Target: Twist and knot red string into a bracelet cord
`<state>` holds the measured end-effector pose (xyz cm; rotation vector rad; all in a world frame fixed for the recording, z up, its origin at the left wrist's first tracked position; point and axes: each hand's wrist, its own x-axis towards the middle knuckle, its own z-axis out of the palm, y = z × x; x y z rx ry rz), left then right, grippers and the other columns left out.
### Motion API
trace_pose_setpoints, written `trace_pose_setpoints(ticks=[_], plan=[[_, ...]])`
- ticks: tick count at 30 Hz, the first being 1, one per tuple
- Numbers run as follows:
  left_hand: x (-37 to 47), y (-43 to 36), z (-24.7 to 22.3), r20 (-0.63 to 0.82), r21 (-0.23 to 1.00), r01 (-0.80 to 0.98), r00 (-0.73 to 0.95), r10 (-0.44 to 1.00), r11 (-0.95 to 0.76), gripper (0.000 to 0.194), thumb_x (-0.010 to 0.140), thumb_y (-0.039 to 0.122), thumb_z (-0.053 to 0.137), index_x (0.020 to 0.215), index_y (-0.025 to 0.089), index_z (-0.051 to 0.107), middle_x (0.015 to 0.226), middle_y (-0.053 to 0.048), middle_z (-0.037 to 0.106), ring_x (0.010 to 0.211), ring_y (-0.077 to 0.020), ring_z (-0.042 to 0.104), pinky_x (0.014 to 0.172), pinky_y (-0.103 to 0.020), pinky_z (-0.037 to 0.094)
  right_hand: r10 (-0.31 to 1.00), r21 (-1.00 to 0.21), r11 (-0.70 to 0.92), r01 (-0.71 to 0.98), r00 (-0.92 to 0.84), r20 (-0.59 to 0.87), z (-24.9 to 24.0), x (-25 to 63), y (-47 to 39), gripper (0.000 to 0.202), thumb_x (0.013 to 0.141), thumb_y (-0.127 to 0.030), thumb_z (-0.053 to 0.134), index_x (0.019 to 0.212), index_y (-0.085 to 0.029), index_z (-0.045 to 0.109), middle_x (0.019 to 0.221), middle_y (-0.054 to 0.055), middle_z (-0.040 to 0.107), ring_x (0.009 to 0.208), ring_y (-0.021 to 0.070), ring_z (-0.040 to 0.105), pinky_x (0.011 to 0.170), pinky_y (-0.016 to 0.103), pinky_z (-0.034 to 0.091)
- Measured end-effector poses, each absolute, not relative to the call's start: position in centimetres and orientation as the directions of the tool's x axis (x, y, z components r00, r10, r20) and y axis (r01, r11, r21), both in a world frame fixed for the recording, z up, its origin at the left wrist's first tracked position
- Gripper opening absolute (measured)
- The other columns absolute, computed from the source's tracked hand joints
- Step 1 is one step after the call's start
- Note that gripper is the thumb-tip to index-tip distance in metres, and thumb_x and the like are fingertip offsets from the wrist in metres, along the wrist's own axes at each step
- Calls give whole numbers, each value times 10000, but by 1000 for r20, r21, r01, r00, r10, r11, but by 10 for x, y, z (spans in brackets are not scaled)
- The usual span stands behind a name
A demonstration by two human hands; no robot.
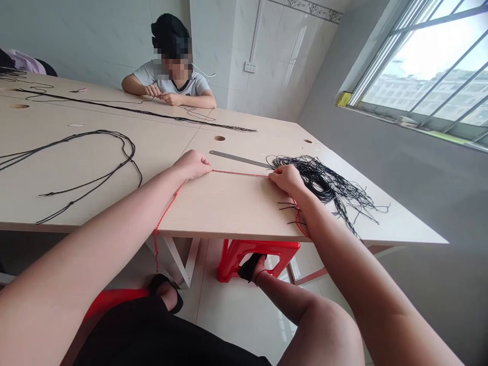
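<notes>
A red cord (240,173) is stretched nearly straight between my two hands, just in front of a flat metal ruler (240,159). My left hand (193,164) pinches one end of this span, and the cord's twisted tail runs from there down over the table edge. At the other end, my right hand (286,179) pinches the cord with closed fingers. Below the right wrist lie red loops and a few short black cord ends. A tangled bundle of black cords (324,180) rests on the table just beyond and to the right of my right hand.
Several long black cords (125,108) lie across the wooden table (183,203), with looped knotted ones (114,133) at left. Across the table a person (171,81) handles thin cord with both hands. A red stool (229,262) stands under the table. Round holes pierce the tabletop.
</notes>
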<state>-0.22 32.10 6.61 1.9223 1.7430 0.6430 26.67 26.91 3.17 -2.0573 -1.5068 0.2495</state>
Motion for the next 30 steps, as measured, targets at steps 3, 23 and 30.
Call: trace_pose_setpoints(ticks=[3, 23, 30], plan=[[-2, 323, 64, 49, 620, 778, 97, 994, -106, 106, 567, 186, 712, 668, 190, 678, 744, -40, 690, 603, -177, 593, 472, -260, 373, 921, -542, -199, 816, 345, 180, 32, 267, 269, 165, 720, -283, 574, 746, -178, 698, 712, 39, 682, 671, 171, 597, 561, 242, 414], [-3, 323, 62, 64, 626, 770, 108, 992, -124, 116, 566, 213, 734, 674, 193, 698, 774, -42, 706, 617, -168, 601, 476, -252, 397, 925, -576, -195, 794, 344, 162, 37, 263, 264, 78, 691, -237, 608, 675, -173, 650, 680, 33, 638, 638, 148, 529, 553, 247, 361], [-7, 325, 62, 103, 575, 803, 121, 987, -158, 74, 586, 199, 694, 659, 198, 681, 749, -49, 704, 648, -199, 624, 506, -266, 428, 937, -665, -156, 731, 323, 136, 44, 259, 259, 106, 723, -226, 602, 633, -171, 595, 593, -5, 534, 577, 121, 451, 537, 250, 325]])
